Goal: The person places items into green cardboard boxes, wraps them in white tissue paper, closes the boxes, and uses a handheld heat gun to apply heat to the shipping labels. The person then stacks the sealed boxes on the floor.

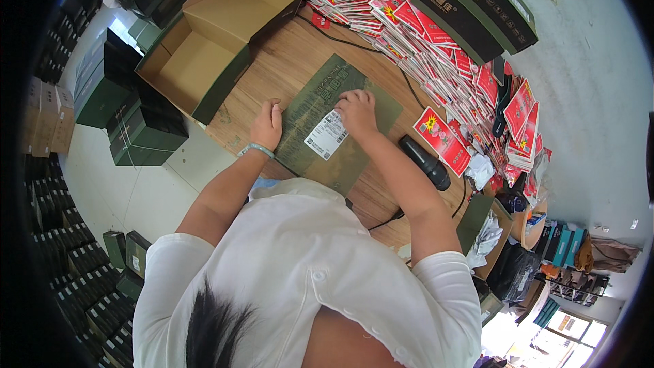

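A flat dark green cardboard shoe box (381, 105) lies closed in front of me, tilted on the wooden table. A white printed label (325, 138) sits on its lid. My left hand (267, 125), with a pale bangle on the wrist, is closed against the box's left edge, its fingers partly hidden. My right hand (357, 112) rests on the lid at the label's upper right corner, fingers bent and slightly apart, pressing down. Nothing shows between its fingers.
An open empty green box (211, 41) stands at the far left of the table (300, 37). Red printed cards (436, 61) are heaped along the far right. A black microphone (424, 162) lies by my right forearm. Stacked boxes (139, 119) stand left, and a crumpled-paper box (501, 221) right.
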Available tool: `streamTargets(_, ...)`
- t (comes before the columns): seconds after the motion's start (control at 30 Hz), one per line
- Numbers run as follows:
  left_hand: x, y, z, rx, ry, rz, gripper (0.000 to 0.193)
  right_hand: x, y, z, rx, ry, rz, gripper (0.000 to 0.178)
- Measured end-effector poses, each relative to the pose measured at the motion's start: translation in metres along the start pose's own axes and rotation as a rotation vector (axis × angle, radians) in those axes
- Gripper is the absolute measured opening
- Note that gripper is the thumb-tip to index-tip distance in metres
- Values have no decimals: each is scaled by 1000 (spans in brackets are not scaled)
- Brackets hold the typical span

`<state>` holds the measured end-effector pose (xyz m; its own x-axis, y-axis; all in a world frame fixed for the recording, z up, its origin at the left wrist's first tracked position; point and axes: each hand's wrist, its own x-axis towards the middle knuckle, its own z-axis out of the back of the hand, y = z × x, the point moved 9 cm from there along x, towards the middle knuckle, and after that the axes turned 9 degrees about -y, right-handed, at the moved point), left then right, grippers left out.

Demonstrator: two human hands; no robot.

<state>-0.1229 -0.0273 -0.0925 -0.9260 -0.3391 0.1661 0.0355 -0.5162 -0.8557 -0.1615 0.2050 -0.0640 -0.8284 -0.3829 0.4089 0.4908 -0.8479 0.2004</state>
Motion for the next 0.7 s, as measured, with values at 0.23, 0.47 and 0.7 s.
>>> streamTargets(0.23, 0, 9, -3, 14, -13, 11, 30, -19, 27, 33, 2, -72, 55, 6)
streamTargets(0.47, -1, 0, -3, 19, -3, -23, 30, -54, 53, 68, 47, -54, 42, 8)
streamTargets(0.7, -1, 7, -13, 6, 41, -3, 31, -87, 86, 108, 130, -33, 9, 14)
